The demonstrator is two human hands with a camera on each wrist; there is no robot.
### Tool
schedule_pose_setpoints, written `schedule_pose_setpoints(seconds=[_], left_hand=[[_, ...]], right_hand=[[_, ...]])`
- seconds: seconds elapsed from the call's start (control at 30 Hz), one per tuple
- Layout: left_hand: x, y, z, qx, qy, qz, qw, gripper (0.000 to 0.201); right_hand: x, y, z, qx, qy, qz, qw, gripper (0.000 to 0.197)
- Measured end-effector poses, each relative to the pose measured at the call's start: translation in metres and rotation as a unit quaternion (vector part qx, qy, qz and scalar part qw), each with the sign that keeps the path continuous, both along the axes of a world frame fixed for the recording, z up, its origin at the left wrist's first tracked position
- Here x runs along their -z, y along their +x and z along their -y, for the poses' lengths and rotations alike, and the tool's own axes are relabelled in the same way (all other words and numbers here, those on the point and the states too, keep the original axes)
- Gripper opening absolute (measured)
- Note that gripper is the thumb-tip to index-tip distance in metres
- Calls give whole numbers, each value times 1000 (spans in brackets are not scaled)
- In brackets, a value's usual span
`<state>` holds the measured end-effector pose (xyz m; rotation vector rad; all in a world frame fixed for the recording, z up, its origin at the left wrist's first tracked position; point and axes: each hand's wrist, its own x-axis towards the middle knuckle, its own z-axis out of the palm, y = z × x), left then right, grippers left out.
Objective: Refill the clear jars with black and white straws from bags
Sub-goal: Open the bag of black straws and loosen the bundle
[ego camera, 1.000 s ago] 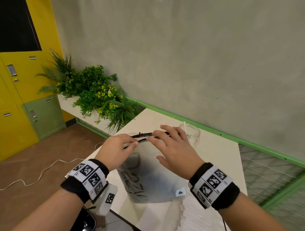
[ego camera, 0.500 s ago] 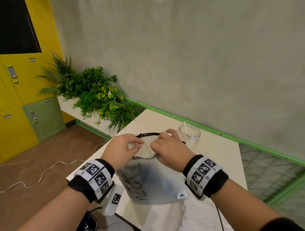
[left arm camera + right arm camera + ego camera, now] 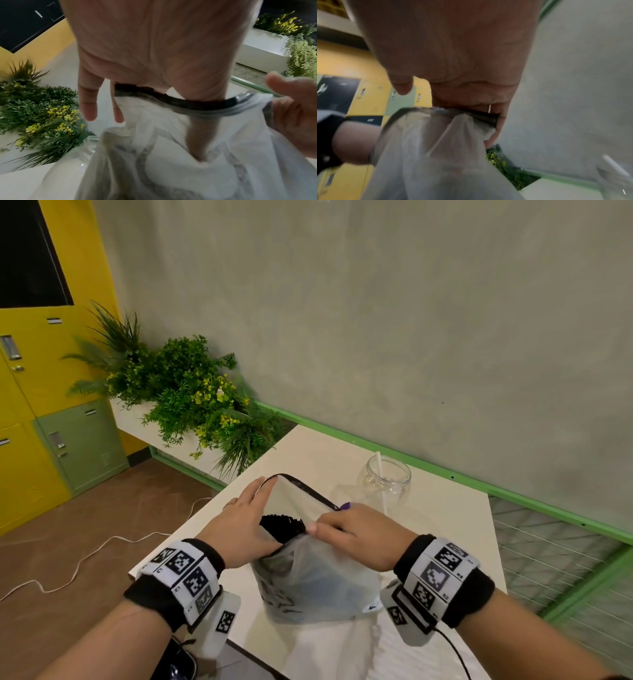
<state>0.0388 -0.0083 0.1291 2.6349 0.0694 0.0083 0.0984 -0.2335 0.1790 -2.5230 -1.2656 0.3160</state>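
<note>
White table (image 3: 445, 525), lower centre: 1 frosted bag (image 3: 318, 587) of black straws (image 3: 282, 525), mouth held apart. Left hand (image 3: 239, 529) fingers inside the rim; right hand (image 3: 356, 539) pinching the near edge. 1 clear jar (image 3: 388, 479) behind, holding 1 white straw (image 3: 380, 465). Grey wall (image 3: 376, 320) upper right; yellow lockers (image 3: 20, 405), planter (image 3: 185, 402) left; brown floor (image 3: 85, 525).
</note>
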Motion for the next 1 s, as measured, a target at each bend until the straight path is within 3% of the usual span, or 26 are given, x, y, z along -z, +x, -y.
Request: schedule_pose_setpoints(seconds=[0.1, 0.23, 0.33, 0.4, 0.5, 0.6, 0.7, 0.83, 0.9, 1.0], left_hand=[[1, -2, -2, 17, -10, -3, 1000, 110], [0, -2, 2, 14, -21, -8, 1000, 109], [2, 1, 2, -5, -21, -18, 1000, 110], [3, 2, 2, -10, -23, -29, 999, 113], [4, 2, 4, -10, -15, -37, 999, 115], [3, 2, 7, -7, -9, -41, 999, 115], [0, 2, 9, 1, -5, -38, 999, 111], [-3, 6, 14, -20, 46, -1, 999, 68], [-5, 9, 21, -19, 81, 20, 996, 59], [-2, 15, 33, 10, 142, 13, 990, 74]], right_hand=[[7, 10, 4, 36, -13, 17, 999, 43], [14, 10, 5, 34, -84, 69, 994, 10], [16, 1, 4, -22, -105, 80, 991, 31], [22, -10, 5, -47, -125, 163, 977, 49], [41, -16, 5, 24, -142, 237, 961, 70], [49, -10, 6, 55, -110, 143, 982, 51], [51, -5, 8, 54, -92, 64, 992, 50], [66, 6, 17, 89, 32, 63, 993, 62], [70, 9, 20, 131, 143, 1, 981, 64], [67, 4, 22, 208, 293, -117, 926, 57]])
